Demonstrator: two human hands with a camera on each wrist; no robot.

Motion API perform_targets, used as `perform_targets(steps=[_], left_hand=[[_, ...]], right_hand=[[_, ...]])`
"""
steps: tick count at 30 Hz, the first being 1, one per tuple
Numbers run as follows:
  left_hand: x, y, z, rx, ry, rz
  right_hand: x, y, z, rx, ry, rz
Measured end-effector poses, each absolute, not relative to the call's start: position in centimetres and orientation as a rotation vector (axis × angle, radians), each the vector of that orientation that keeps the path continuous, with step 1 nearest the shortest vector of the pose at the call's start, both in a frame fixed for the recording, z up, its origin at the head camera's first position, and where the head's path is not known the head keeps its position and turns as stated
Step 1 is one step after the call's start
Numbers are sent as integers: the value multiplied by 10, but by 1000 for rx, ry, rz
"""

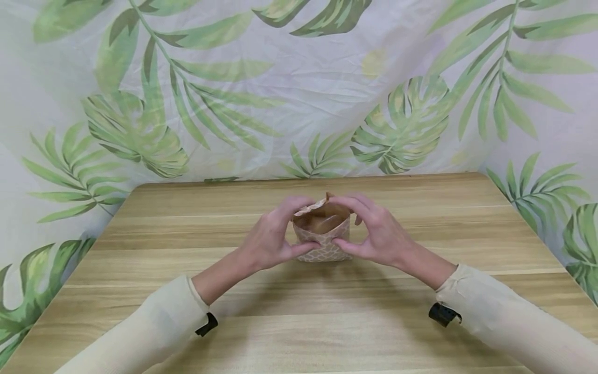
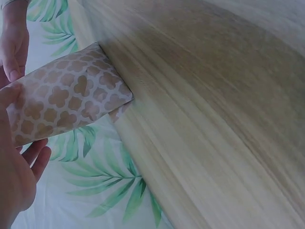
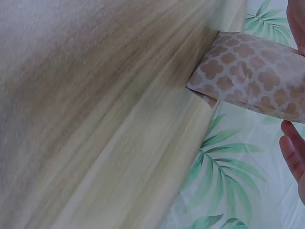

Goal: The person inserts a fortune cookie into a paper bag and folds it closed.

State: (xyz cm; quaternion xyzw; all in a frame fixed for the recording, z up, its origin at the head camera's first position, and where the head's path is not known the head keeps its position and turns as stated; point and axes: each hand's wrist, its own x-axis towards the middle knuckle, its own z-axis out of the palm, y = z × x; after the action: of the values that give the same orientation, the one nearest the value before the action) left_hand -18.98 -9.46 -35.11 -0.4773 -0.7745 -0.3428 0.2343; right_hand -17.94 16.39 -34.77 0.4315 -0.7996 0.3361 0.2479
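A small brown paper bag [image 1: 322, 252] with a white lattice print stands upright on the table, its mouth spread apart at the top. My left hand [image 1: 275, 231] grips its left side, thumb on the near face and fingers at the far rim. On the opposite side my right hand [image 1: 380, 231] pinches the rim the same way, thumb in front. Both wrist views show the printed face of the bag [image 2: 71, 95] with its bottom edge on the wood. The inside of the bag is shadowed, and its contents cannot be made out.
The wooden table [image 1: 289, 332] spreads around the bag on all sides. A white cloth with green leaf print [image 1: 317, 98] hangs behind the table's far edge. Dark wrist devices [image 1: 444, 314] sit below both sleeves.
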Motion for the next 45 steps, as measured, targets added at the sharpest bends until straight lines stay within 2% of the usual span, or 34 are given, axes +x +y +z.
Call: perform_targets(steps=[8, 17, 30, 45], left_hand=[[-191, -87, -355, -1188, -2223, -1439], [-190, -80, -358, -1003, -2203, -1673], [-192, -76, -359, -982, -2116, -1813], [-193, -77, -360, -968, -2136, -1762]], right_hand=[[-179, 156, -348, 1110, -2250, 1311], [-180, 148, -352, 935, -2258, 1532], [-180, 145, -351, 851, -2250, 1649], [-180, 145, -350, 813, -2247, 1650]])
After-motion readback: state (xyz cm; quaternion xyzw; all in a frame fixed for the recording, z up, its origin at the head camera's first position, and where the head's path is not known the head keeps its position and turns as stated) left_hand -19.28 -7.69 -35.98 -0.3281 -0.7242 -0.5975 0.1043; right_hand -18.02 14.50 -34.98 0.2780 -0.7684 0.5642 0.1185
